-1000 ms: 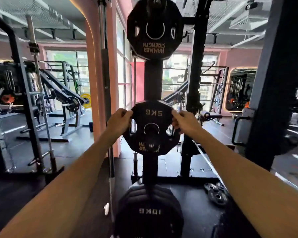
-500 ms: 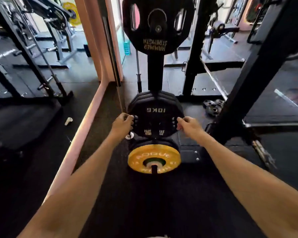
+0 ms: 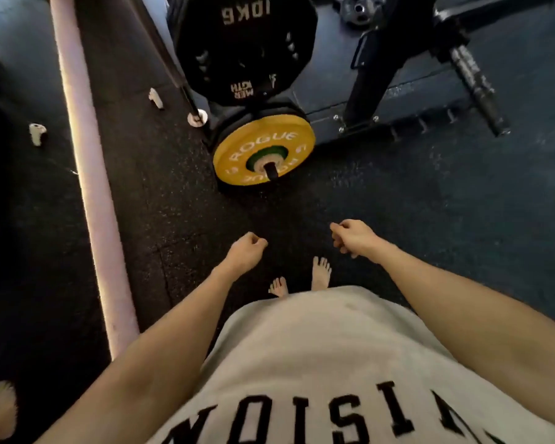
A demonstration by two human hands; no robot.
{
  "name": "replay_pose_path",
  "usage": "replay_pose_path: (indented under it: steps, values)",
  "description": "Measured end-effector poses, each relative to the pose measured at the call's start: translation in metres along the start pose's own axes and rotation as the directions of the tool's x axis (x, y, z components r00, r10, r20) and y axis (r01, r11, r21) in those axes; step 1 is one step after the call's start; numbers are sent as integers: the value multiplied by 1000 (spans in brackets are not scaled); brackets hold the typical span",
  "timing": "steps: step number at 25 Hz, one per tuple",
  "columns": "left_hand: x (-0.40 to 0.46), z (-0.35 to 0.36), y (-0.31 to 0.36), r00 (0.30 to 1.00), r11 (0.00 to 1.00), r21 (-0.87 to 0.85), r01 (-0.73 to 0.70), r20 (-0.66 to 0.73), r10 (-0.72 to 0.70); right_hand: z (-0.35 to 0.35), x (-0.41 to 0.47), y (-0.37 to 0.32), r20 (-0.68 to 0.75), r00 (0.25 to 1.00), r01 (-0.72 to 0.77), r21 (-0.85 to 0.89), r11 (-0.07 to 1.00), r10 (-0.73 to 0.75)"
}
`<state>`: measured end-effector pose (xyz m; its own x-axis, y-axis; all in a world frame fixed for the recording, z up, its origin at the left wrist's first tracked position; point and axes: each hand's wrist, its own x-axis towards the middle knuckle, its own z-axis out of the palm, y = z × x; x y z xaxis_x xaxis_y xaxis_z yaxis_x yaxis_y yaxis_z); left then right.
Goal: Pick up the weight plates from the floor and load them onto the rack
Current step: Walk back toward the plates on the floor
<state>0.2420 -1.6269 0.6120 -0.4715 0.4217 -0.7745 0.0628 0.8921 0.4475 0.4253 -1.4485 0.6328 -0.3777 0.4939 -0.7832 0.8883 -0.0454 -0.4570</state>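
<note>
The left hand (image 3: 245,251) and the right hand (image 3: 353,237) hung empty over the dark rubber floor (image 3: 398,219), both loosely curled into half-fists, nothing in either. Just beneath them stood two bare feet (image 3: 320,273), nearer the body than the yellow plate (image 3: 263,151). That plate sat upright on a low peg of the rack (image 3: 375,84) — beyond the hands, its edge close to the floor. Directly behind the yellow plate hung a black plate (image 3: 244,46) marked 10KG. Left of the yellow plate ran a pale pink curb (image 3: 87,174); small plates (image 3: 358,9) lay far behind — blurred.
</note>
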Motion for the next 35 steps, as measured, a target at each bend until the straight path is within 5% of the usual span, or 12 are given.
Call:
replay_pose_path:
  steps: [6,13,19,26,32,35]
  values:
    - [1,51,-26,944,864,475,-167,331,1,37,-42,114,18,973,-230,176,957,230]
    - [3,120,51,862,577,689,-439,505,52,39,-102,226,-138,870,-293,626,722,473]
    - [-14,234,127,801,354,746,-564,598,18,53,-145,337,-93,790,-262,842,471,607]
    - [-71,400,204,716,162,699,-697,692,91,3,-199,469,-55,754,-247,900,359,655]
    - [-107,517,264,613,121,602,-789,783,103,-80,-193,542,-16,790,-283,877,387,613]
    - [-85,563,311,642,167,622,-765,759,112,-127,-171,567,19,813,-325,844,427,582]
